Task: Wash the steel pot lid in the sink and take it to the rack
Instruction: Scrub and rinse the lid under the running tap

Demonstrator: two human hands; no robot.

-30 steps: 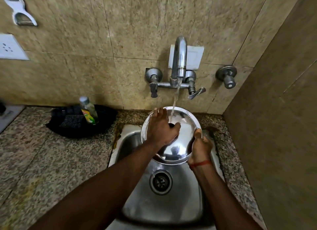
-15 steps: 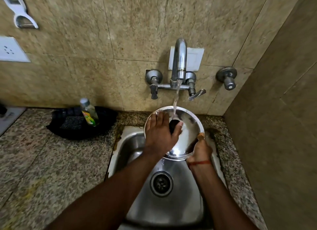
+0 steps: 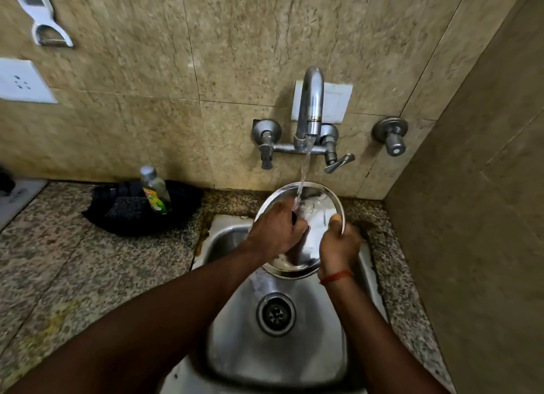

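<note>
The round steel pot lid [image 3: 316, 217] is held tilted over the steel sink [image 3: 282, 352], under the water running from the tap [image 3: 309, 105]. My right hand [image 3: 338, 245] grips the lid's right rim, thumb over the edge. My left hand [image 3: 276, 230] lies on the lid's inner face with its fingers curled around the black knob at the centre, which is mostly hidden. The stream lands just beside my left fingers. No rack is in view.
A dish soap bottle [image 3: 154, 190] stands in a black tray with a scrubber [image 3: 126, 209] on the granite counter [image 3: 88, 276] to the left. Tiled walls close in behind and on the right. A wall valve [image 3: 391, 136] sits right of the tap.
The lid has shifted slightly up and tilted more under the stream. My left hand has slid from flat on the lid to curled around its centre. My right hand keeps its grip on the rim.
</note>
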